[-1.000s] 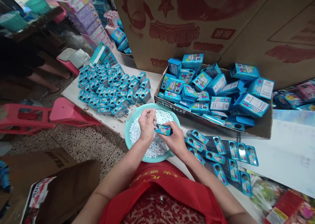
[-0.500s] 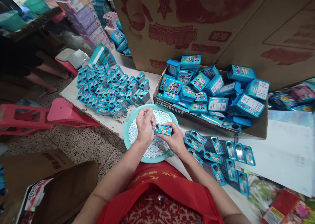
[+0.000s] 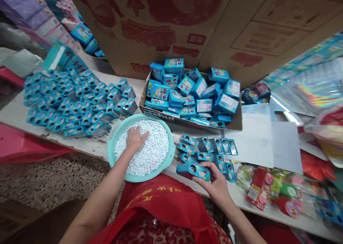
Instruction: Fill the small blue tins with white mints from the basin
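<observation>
Presently, head view: a worn white tabletop (image 3: 16, 111) runs crosswise, with a red apron (image 3: 150, 203) at its near edge and a large printed cardboard panel (image 3: 211, 40) behind.
Left grip: spread loosely, the left grip (image 3: 135, 140) lies on the pale pellets (image 3: 151, 154), fingers apart; whether any pellets are caught under the palm, I cannot tell.
Mint bowl: the bowl (image 3: 171, 152), nearly covered inside by pellets, sits by the near edge of the tabletop.
Right grip: closed, thumb against fingers, the right grip (image 3: 217, 182) pinches the held box (image 3: 200, 172) by its right end.
Blue box in hand: it is right of the bowl and apart from it, its face with a round dark opening turned up; whether its base touches the tabletop is unclear, and the blue part at its left could be its side or a second box.
Standing boxes: a small group (image 3: 205, 156) is just beyond the held one, openings up; a much larger cluster (image 3: 77, 106) stands left of the bowl.
Shallow carton: more blue boxes (image 3: 184, 86) lie heaped in the carton (image 3: 235, 123), behind the bowl.
Step in hand: to my judgement, gathering pellets with one grip while the other has a box ready.
Next demand: picking pellets up would call for curling the left fingers together, with the box's opening facing upward.
</observation>
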`<act>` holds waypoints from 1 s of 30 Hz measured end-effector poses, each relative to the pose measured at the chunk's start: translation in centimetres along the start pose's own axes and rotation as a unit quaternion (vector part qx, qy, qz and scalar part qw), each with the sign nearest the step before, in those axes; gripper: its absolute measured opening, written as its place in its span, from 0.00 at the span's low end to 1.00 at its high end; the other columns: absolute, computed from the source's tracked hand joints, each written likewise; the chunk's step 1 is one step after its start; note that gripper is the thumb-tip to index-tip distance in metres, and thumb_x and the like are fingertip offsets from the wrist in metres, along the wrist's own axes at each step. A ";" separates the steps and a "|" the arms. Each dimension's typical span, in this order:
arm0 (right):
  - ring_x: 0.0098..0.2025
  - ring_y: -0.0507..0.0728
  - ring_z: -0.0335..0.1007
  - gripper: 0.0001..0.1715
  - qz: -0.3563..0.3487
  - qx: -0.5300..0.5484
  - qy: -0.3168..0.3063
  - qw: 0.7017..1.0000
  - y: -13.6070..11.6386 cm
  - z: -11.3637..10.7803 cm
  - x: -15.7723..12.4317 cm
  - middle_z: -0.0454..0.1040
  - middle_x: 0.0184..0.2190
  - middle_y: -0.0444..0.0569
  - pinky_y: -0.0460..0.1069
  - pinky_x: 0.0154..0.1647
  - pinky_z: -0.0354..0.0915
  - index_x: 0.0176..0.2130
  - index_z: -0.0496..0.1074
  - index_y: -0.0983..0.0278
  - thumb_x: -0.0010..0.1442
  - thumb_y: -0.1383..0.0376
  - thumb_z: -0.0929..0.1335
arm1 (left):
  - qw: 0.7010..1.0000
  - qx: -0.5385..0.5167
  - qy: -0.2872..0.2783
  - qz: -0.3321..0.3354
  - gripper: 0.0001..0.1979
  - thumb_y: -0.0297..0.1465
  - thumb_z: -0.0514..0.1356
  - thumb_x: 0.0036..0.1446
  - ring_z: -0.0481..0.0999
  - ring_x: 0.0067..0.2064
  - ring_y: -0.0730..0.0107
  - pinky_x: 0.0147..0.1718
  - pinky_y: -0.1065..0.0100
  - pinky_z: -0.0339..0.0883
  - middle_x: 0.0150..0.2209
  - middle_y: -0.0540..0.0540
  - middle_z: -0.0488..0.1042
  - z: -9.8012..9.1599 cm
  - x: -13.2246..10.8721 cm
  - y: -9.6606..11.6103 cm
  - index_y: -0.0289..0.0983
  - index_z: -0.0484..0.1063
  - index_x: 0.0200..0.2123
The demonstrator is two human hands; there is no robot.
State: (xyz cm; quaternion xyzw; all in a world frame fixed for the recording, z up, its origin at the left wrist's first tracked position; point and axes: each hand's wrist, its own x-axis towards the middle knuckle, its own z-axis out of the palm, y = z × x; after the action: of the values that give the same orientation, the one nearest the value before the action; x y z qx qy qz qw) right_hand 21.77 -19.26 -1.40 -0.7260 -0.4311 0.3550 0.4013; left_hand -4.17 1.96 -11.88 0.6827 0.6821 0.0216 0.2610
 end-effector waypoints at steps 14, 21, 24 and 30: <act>0.47 0.70 0.63 0.24 -0.171 -0.359 0.212 0.893 9.7 0.8 -2.0 0.66 0.45 0.61 0.66 0.44 0.61 0.45 0.66 0.61 0.55 0.49 0.68 | 0.995 -0.039 -0.079 -0.048 0.29 0.50 0.51 0.53 0.68 0.55 0.44 0.50 0.54 0.60 0.55 0.34 0.69 0.3 -0.1 1.9 0.37 0.67 0.50; 0.48 0.65 0.66 0.24 -0.173 -0.295 0.210 0.916 2.9 -4.2 12.7 0.71 0.42 0.58 0.60 0.49 0.62 0.47 0.68 0.65 0.58 0.50 0.65 | 0.952 -0.290 -0.043 -0.091 0.17 0.40 0.64 0.38 0.74 0.45 0.51 0.43 0.62 0.64 0.35 0.45 0.77 0.7 0.0 2.2 0.39 0.72 0.33; 0.48 0.64 0.68 0.27 -0.072 -0.304 0.021 0.950 1.3 -4.8 20.0 0.73 0.45 0.57 0.57 0.49 0.63 0.46 0.71 0.65 0.54 0.50 0.68 | 0.874 -0.459 -0.095 -0.130 0.17 0.39 0.66 0.34 0.74 0.34 0.61 0.33 0.66 0.66 0.26 0.49 0.73 -0.2 -0.5 2.6 0.39 0.70 0.29; 0.42 0.62 0.73 0.21 0.012 -0.334 -0.219 0.917 1.6 -3.8 25.5 0.78 0.39 0.53 0.50 0.42 0.66 0.42 0.76 0.65 0.51 0.55 0.71 | 0.698 -0.670 -0.136 -0.213 0.15 0.30 0.66 0.36 0.69 0.22 0.73 0.17 0.75 0.59 0.24 0.51 0.70 -2.0 -1.2 2.7 0.38 0.67 0.30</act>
State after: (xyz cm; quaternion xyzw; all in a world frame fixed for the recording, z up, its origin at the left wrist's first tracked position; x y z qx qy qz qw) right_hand 35.16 2.39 -5.55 -0.7266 -0.5933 0.3455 0.0269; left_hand -2.56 1.71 -8.71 0.1587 0.5717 0.3239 0.7370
